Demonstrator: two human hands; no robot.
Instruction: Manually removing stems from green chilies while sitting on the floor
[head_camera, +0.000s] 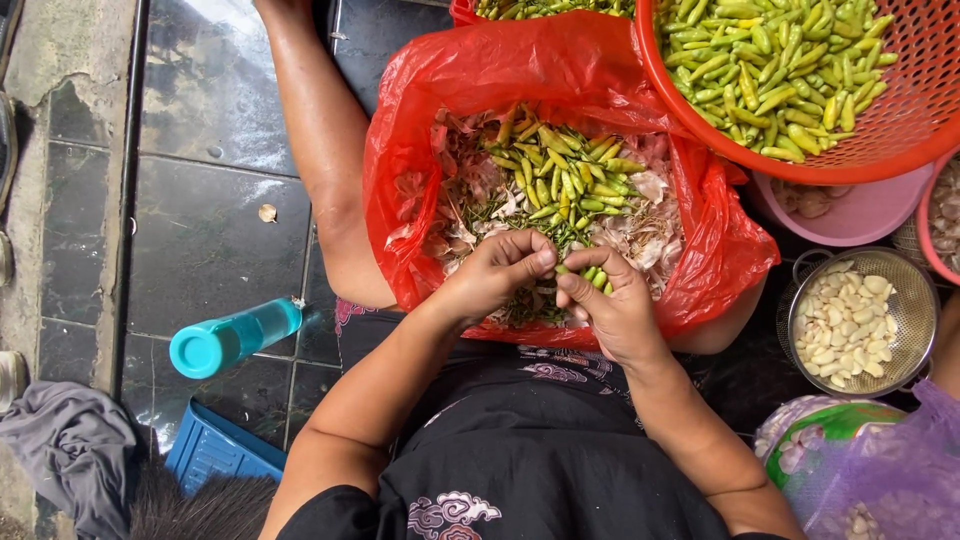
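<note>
Green chillies (590, 278) in right hand (612, 305), left hand (497, 272) pinching one.

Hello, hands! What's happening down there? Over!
Left hand pinching a chili. Right hand holding green chilies. Both over the red bag of scraps. Nothing blocking.

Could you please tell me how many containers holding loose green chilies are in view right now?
2: the orange basket at upper right, full of chilies, and the red plastic bag in the middle, under both hands. More chilies at the top edge may sit in another, cropped container.
</note>
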